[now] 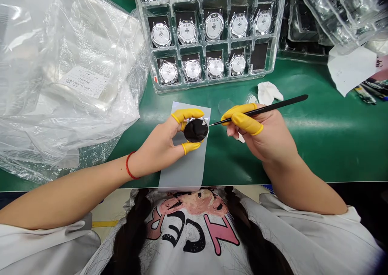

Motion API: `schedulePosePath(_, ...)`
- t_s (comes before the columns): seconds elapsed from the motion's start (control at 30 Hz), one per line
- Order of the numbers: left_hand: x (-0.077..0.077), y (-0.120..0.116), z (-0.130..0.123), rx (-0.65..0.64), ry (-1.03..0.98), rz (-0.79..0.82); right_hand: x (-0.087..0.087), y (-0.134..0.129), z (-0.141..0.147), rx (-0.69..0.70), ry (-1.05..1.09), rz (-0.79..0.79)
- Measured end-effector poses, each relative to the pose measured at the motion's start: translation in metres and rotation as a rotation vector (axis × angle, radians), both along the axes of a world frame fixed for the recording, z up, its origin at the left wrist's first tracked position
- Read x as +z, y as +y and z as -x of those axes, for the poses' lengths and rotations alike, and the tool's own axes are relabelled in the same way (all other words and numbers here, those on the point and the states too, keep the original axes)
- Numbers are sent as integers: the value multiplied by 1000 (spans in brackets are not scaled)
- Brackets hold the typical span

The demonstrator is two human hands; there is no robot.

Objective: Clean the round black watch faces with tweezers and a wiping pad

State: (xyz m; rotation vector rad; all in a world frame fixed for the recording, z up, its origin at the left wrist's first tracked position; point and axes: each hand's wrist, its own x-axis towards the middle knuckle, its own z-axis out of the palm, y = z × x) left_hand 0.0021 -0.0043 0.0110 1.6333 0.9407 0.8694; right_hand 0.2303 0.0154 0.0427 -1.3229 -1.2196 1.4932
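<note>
My left hand (166,143), with yellow finger cots on its fingertips, grips a round watch case (196,130) by its rim, the black glossy face turned up. The case is over a pale translucent sheet (184,166) at the table's front edge. My right hand (260,133), also wearing yellow finger cots, pinches a slim black-handled tool (273,106). Its thin metal tip touches or nearly touches the right rim of the watch case.
Behind my hands a clear tray (215,81) holds rows of watch cases, with one bottom-right compartment lacking a case. Plastic bags (69,73) cover the left side. Stacked clear trays (342,16), pens (376,88) and crumpled white tissue (269,93) lie to the right.
</note>
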Motion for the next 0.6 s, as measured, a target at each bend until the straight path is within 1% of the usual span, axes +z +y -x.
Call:
schedulePosePath(0.23, 0, 0, 0, -4, -5, 13, -1, -1, 0, -12, -29, -21)
schedulePosePath(0.4, 0, 2, 1, -13, 33, 3, 0, -2, -6, -107, -74, -165)
schedulePosePath(0.43, 1, 4, 3, -20, 74, -8, 0, -1, -8, -131, -84, -186)
schedulePosePath(0.5, 2, 10, 10, -42, 223, -51, -2, 0, -10, -162, -86, -201)
schedulePosePath(0.6, 3, 18, 24, -30, 547, -133, -7, 5, -11, -156, -50, -189)
